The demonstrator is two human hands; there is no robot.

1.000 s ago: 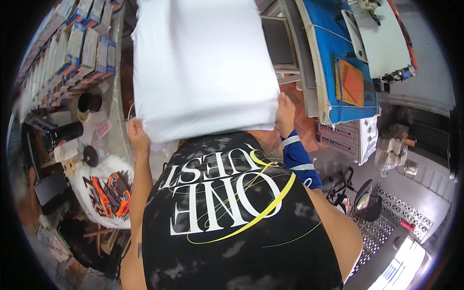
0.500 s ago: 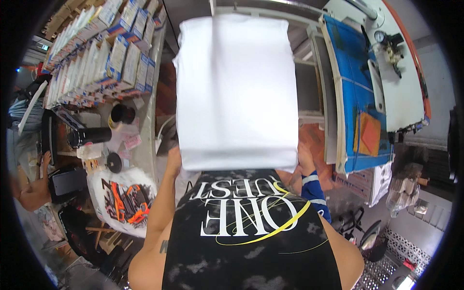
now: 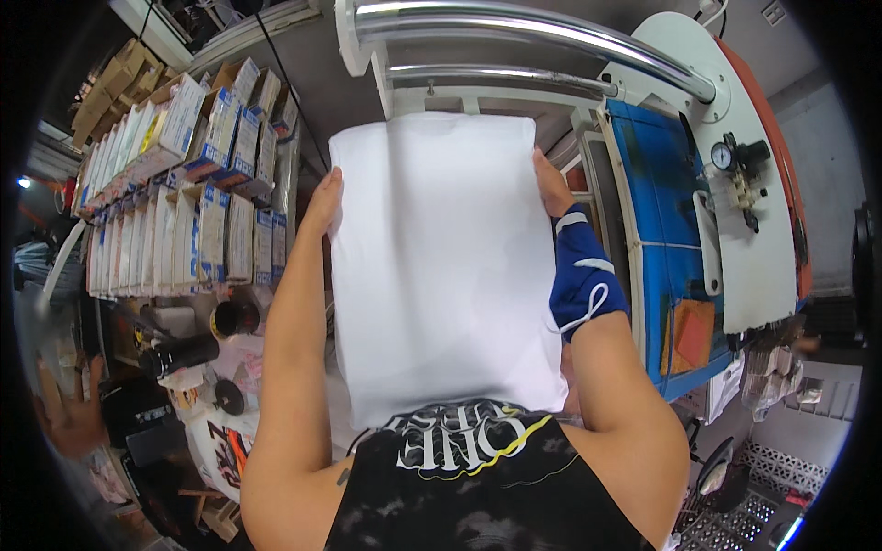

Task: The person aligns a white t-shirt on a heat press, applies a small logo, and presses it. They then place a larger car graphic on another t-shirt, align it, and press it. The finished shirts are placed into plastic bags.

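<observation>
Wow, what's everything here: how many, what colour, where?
cloth: 1, white, centre
boxes: many, white and blue, left
cardboard: several pieces, brown, upper left
bars: at least 2, silver, top
gauge: 1, white-faced, upper right
slab: 1, blue, right of cloth
patch: 1, orange-red, on slab
co-worker's arm: at least 1, bare, far left
shirt: 1, black, worn, bottom
sleeve: 1, blue and white, right forearm
left fingers: count unclear, bare, cloth's left edge
right fingers: count unclear, bare, cloth's right edge

The cloth (image 3: 446, 266) before you is plain white. Your shirt (image 3: 496, 519) is black, blotched grey, with white lettering and yellow swirls; your wrist wrap (image 3: 588, 271) is blue with white stripes.
</observation>
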